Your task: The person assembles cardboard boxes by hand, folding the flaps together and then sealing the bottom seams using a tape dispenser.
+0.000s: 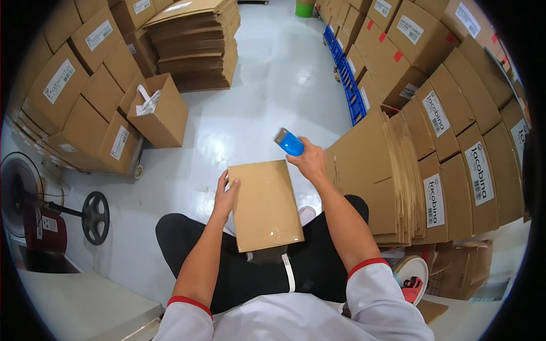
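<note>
A closed brown cardboard box [267, 204] rests on my lap between my thighs, with clear tape showing near its lower edge. My left hand [226, 190] grips the box along its upper left side, the thumb on the top face and fingers down the side. Off the box's upper right corner, my right hand [311, 161] is wrapped round a blue hand-held tool with a grey metallic end [290, 142]. The tool points up and left, apart from the box. Its exact kind is not clear.
Flattened cardboard sheets [364, 170] lean close on my right, before stacked cartons [449, 165]. At left stand a fan [20, 187], more cartons and an open box [168, 116]. A flat-cardboard pile [196, 51] rises beyond. A bucket [420, 267] holding a red tool is at lower right.
</note>
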Action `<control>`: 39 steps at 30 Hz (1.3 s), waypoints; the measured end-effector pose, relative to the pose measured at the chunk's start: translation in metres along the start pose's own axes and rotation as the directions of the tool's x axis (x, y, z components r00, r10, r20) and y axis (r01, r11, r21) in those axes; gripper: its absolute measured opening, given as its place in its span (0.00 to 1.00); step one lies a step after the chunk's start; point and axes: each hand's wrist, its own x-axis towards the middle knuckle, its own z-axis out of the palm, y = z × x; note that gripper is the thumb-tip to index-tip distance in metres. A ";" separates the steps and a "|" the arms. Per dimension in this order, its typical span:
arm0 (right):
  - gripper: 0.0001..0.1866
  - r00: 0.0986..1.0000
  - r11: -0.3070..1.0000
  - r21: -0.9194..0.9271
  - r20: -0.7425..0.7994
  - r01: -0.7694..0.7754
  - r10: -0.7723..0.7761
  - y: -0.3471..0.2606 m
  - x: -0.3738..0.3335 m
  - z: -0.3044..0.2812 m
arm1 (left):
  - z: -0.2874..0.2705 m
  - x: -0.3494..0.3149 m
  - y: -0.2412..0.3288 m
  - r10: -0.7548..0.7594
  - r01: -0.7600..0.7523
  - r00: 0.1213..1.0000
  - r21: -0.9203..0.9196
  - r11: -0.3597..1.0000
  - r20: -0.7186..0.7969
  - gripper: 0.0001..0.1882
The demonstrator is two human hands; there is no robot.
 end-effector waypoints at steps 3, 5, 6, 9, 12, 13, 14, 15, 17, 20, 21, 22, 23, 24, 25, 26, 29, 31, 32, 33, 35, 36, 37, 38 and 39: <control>0.30 0.985 0.985 -0.028 -0.034 -0.168 0.167 0.040 0.014 0.024 | -0.014 0.002 -0.012 -0.110 0.123 0.991 -0.190 0.974 0.075 0.33; 0.30 0.909 0.888 0.196 0.094 -0.416 0.405 0.053 0.006 0.044 | -0.013 -0.002 -0.024 -0.222 0.278 0.958 -0.399 0.874 0.180 0.36; 0.31 0.848 0.772 0.351 0.217 -0.530 0.484 0.046 0.002 0.060 | -0.015 0.001 -0.035 -0.333 0.368 0.930 -0.382 0.848 0.156 0.38; 0.35 0.841 0.810 0.245 0.049 -0.532 0.538 0.038 -0.010 0.087 | 0.000 0.005 -0.026 -0.405 0.424 0.905 -0.350 0.835 0.131 0.39; 0.30 0.865 0.804 0.412 -0.070 -0.429 0.497 0.029 0.009 0.079 | 0.011 -0.005 -0.010 -0.241 0.261 0.965 -0.323 0.910 0.101 0.37; 0.27 0.902 0.759 0.580 -0.090 -0.297 0.422 0.028 0.019 0.075 | 0.012 -0.002 0.001 -0.073 0.100 0.993 -0.322 0.942 0.093 0.36; 0.23 0.928 0.675 0.722 -0.130 -0.153 0.350 0.022 0.024 0.067 | 0.014 -0.001 0.018 -0.072 0.094 0.994 -0.318 0.943 0.082 0.36; 0.23 0.931 0.669 0.727 -0.121 -0.153 0.344 0.018 0.021 0.062 | 0.014 -0.002 0.035 0.120 -0.082 0.991 -0.414 0.906 0.066 0.35; 0.17 0.967 0.450 0.891 -0.065 -0.054 0.245 -0.015 0.001 0.029 | -0.002 -0.011 0.063 0.297 -0.254 0.955 -0.495 0.831 0.008 0.35; 0.17 0.935 0.405 0.896 0.029 -0.181 0.354 0.002 -0.001 0.038 | -0.020 -0.017 0.081 0.338 -0.268 0.941 -0.570 0.777 0.019 0.32; 0.16 0.940 0.345 0.917 0.080 -0.201 0.333 0.008 -0.002 0.050 | -0.026 -0.016 0.072 0.290 -0.240 0.957 -0.592 0.769 -0.012 0.32; 0.16 0.943 0.345 0.919 0.077 -0.193 0.323 0.019 0.001 0.063 | -0.027 -0.014 0.066 0.242 -0.209 0.970 -0.621 0.755 -0.032 0.31; 0.16 0.906 0.336 0.915 0.066 -0.222 0.417 0.029 0.004 0.077 | -0.022 -0.016 0.063 0.190 -0.192 0.980 -0.568 0.800 -0.064 0.31; 0.17 0.864 0.321 0.913 0.064 -0.253 0.499 0.029 0.007 0.088 | -0.026 -0.016 0.051 0.173 -0.187 0.982 -0.492 0.850 -0.075 0.32; 0.17 0.869 0.323 0.911 0.070 -0.256 0.490 0.034 0.011 0.091 | -0.022 -0.022 0.045 0.117 -0.150 0.988 -0.448 0.882 -0.100 0.30; 0.18 0.853 0.433 0.852 0.029 -0.294 0.521 0.041 0.016 0.086 | -0.012 -0.027 0.040 0.063 -0.107 0.991 -0.408 0.907 -0.120 0.29; 0.20 0.839 0.549 0.768 -0.031 -0.328 0.544 0.027 0.010 0.078 | 0.001 -0.032 0.026 0.034 -0.026 0.998 -0.156 0.987 0.047 0.37; 0.21 0.834 0.533 0.786 -0.041 -0.313 0.551 0.020 0.006 0.074 | 0.009 -0.031 0.012 0.217 -0.213 0.976 0.170 0.962 0.000 0.39; 0.21 0.836 0.535 0.786 -0.043 -0.310 0.548 0.023 0.007 0.072 | 0.014 -0.032 0.006 0.395 -0.360 0.918 0.481 0.799 0.032 0.41; 0.22 0.840 0.562 0.765 -0.052 -0.314 0.540 0.026 0.009 0.070 | 0.015 -0.034 -0.001 0.364 -0.339 0.930 0.495 0.801 0.047 0.41; 0.22 0.839 0.591 0.743 -0.073 -0.315 0.539 0.031 0.011 0.068 | 0.021 -0.034 0.005 0.051 -0.040 0.999 0.445 0.895 -0.013 0.39; 0.22 0.848 0.589 0.750 -0.071 -0.301 0.524 0.031 0.014 0.068 | 0.023 -0.031 0.006 -0.273 0.275 0.960 0.379 0.884 -0.060 0.38; 0.22 0.890 0.573 0.774 -0.027 -0.270 0.456 -0.008 0.012 0.079 | -0.020 -0.006 -0.042 -0.054 0.148 0.980 0.513 0.846 -0.193 0.34; 0.21 0.886 0.594 0.766 -0.072 -0.245 0.458 0.002 0.018 0.086 | -0.019 0.002 -0.047 -0.051 0.150 0.977 0.496 0.855 -0.208 0.34; 0.21 0.889 0.609 0.763 -0.102 -0.218 0.447 0.019 0.026 0.090 | -0.018 0.006 -0.043 -0.090 0.130 0.982 0.247 0.960 -0.168 0.32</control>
